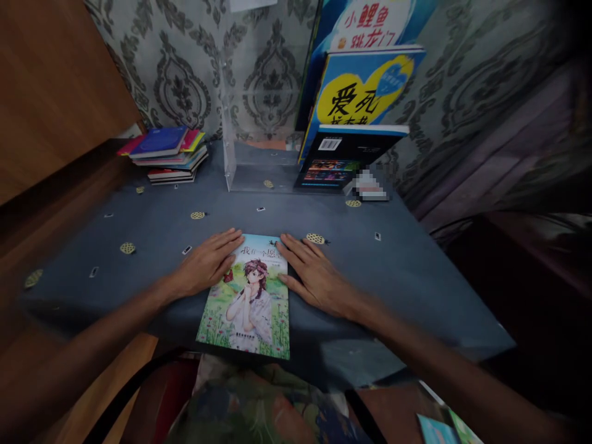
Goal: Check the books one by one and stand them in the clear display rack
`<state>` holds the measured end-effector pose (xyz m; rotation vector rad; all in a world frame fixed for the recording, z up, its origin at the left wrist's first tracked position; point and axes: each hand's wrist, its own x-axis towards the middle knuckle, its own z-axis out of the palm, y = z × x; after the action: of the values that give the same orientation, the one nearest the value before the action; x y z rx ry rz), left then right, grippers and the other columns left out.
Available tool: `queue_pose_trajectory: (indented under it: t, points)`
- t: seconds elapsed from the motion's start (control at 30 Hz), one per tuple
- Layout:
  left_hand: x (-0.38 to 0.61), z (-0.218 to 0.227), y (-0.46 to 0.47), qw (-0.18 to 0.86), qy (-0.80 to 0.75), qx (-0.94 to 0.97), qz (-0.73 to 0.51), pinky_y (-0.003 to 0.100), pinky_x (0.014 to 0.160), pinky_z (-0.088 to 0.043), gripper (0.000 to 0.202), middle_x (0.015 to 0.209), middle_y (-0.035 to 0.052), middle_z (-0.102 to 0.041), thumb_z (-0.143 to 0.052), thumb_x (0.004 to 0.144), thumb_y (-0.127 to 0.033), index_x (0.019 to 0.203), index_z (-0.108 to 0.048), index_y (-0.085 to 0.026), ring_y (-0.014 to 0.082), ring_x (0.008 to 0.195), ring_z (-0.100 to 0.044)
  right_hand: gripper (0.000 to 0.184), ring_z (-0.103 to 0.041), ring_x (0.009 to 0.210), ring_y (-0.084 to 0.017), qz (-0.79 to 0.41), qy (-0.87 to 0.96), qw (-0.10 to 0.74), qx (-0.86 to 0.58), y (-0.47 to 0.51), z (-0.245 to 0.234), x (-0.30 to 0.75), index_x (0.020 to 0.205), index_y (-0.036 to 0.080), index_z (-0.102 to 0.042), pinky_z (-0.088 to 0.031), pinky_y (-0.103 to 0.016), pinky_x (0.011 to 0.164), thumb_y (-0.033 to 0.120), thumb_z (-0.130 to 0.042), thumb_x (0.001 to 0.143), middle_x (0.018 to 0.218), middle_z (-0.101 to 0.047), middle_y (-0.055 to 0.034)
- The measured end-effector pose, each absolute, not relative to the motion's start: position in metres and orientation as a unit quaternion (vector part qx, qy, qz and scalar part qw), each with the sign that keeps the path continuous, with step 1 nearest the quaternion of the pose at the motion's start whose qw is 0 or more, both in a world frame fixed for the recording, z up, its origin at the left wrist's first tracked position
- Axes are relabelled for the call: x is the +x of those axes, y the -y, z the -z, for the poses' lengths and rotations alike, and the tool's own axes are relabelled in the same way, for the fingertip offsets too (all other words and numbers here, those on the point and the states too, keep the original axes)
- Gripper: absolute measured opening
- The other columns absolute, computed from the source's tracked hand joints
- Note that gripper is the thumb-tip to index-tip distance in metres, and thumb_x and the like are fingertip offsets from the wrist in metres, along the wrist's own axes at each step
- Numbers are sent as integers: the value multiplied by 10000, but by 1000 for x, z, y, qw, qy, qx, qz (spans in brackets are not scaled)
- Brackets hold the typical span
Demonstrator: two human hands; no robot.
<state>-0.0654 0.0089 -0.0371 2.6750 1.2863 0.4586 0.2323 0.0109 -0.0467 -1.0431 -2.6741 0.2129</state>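
Book: paperback (256, 308) with an illustrated cover of a figure with clasped hands in a flowery meadow; lies flat, cover up, between the two hands, title end away from the person.
Book position: near side of the table (407, 290); lower end reaches the near edge; overhang cannot be determined.
Left hand (208, 265): palm down, fingers extended and close together; fingertips and thumb rest at the upper left edge of the cover.
Right hand (317, 277): palm down, fingers extended and slightly spread; fingertips and thumb rest at the upper right edge of the cover.
Lower cover: exposed below both hands.
Clear stand (229, 172): beyond the book, at the back of the table.
Stand contents: black book (345, 160) in front, blue-and-yellow book (356, 98) behind it, both leaning at the right side.
Book stack (169, 154): back left of the table, well apart from the left hand.
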Motion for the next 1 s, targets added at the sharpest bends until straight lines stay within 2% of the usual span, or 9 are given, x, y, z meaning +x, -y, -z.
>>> queue_pose_trajectory:
  t: [0.1,0.3,0.37,0.43,0.5,0.6,0.8,0.9,1.0]
  points:
    - [-64,38,2,66,-423,889,-160,447,1201,-338,487,1547,95,-448,-301,1049,-344,1483,-438,-169,229,1468,-357,736,-272,1502,-303,-77,929,133,-335,9,47,240,1572,157,-241,-262,-575,1212,616,-303,1000,1610,-313,-180]
    - [-63,38,24,73,-424,889,-157,455,1197,-337,492,1553,104,-438,-302,1047,-350,1478,-441,-157,224,1469,-355,1103,-234,1508,-350,-79,951,114,-276,42,48,254,1605,188,-16,-259,-582,1209,796,-486,813,1642,-209,-191]
    - [-63,38,31,78,-426,888,-156,446,1197,-335,497,1555,110,-433,-301,1046,-352,1476,-443,-147,225,1471,-351,1197,-227,1507,-367,-72,956,113,-262,51,49,255,1603,172,20,-256,-595,1204,787,-577,766,1638,-204,-215]
    - [-63,36,38,81,-427,887,-155,441,1197,-336,497,1555,109,-433,-303,1044,-351,1475,-446,-149,221,1471,-351,1224,-213,1511,-366,-59,957,115,-261,60,50,255,1600,172,39,-265,-602,1198,679,-699,767,1637,-204,-222]
    - [-63,34,45,86,-427,887,-153,441,1195,-340,496,1557,102,-431,-305,1044,-359,1477,-447,-163,217,1470,-353,1160,-208,1516,-345,-46,953,119,-274,69,50,252,1603,196,18,-283,-592,1195,486,-770,802,1639,-220,-203]
    - [-64,32,53,97,-424,888,-151,447,1195,-338,492,1564,85,-423,-313,1047,-376,1488,-437,-197,216,1473,-347,941,-250,1508,-317,-30,944,134,-300,82,50,246,1600,224,-112,-317,-581,1184,301,-705,873,1620,-301,-166]
    - [-74,32,64,125,-381,901,-165,482,1192,-341,478,1587,62,-381,-337,1037,-291,1508,-414,-254,231,1483,-326,549,-441,1411,-302,18,935,178,-306,94,58,240,1463,251,-459,-410,-595,1109,247,-596,932,1488,-521,-137]
    - [-84,23,67,177,-356,903,-164,497,1186,-354,491,1596,21,-364,-339,1020,-228,1494,-430,-322,227,1477,-338,422,-562,1301,-283,29,935,210,-284,96,56,242,1384,244,-557,-521,-524,1002,242,-540,963,1373,-628,-130]
    - [-90,13,70,243,-345,894,-154,517,1177,-365,518,1582,-5,-390,-352,1001,-208,1489,-428,-365,232,1468,-358,373,-635,1199,-255,-7,927,248,-282,92,45,241,1337,242,-603,-569,-456,938,267,-438,1004,1276,-692,-116]
